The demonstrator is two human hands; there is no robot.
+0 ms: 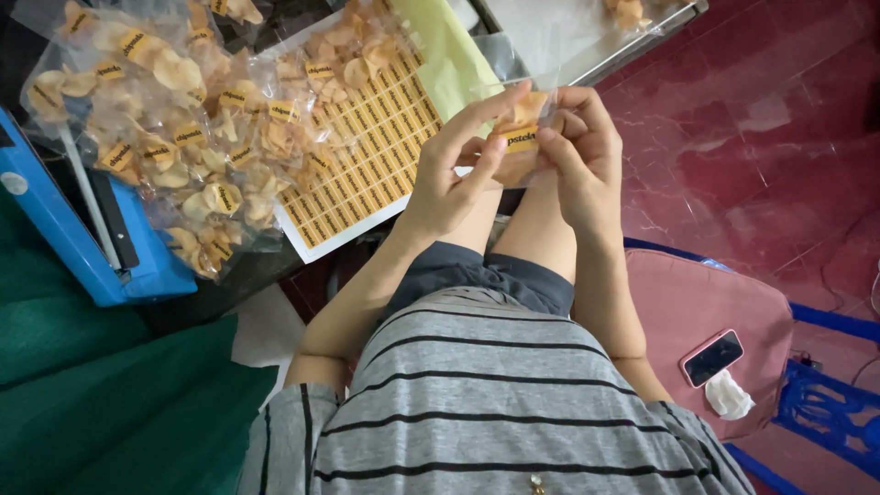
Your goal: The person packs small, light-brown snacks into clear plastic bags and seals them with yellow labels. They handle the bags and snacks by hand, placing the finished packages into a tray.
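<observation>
Pinching snack bag [521,137] between both hands [449,179] [582,151] (red floor [733,137] rightward)

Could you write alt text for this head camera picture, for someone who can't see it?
Seen from above, a person's left hand and right hand press a small yellow sticker onto a clear plastic bag of pale chips. A pile of labelled chip bags and a yellow sticker sheet lie to the left.

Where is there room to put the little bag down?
Bare red floor to the right of the hands, and the pink cushion left of the phone. Crowded on the left: the chip bags and sticker sheet.
</observation>
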